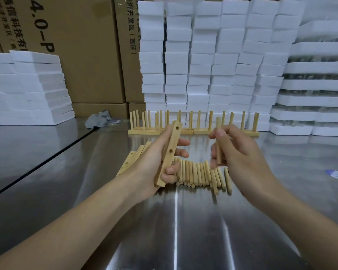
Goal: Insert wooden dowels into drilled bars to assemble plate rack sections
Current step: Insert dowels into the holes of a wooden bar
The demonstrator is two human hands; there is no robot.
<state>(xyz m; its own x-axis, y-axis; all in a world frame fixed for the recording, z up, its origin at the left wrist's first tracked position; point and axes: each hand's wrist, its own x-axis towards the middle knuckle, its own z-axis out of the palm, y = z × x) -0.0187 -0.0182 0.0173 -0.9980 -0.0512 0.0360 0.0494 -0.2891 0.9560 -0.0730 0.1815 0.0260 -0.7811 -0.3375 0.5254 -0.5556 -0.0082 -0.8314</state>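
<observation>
Reflective steel tabletop [47,172]: loose pale wooden dowels [199,175], flat drilled wooden bars [130,162], assembled dowel rack sections [193,123], crumpled grey rag [99,119], white foam block stacks [213,61].

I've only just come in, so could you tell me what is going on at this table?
A person is putting together wooden rack sections. The left hand holds a drilled bar with its holes still empty, and the right hand holds a single dowel upright, not yet inserted. More loose dowels lie on the metal table, spare bars sit to the left, and finished sections stand behind.
</observation>
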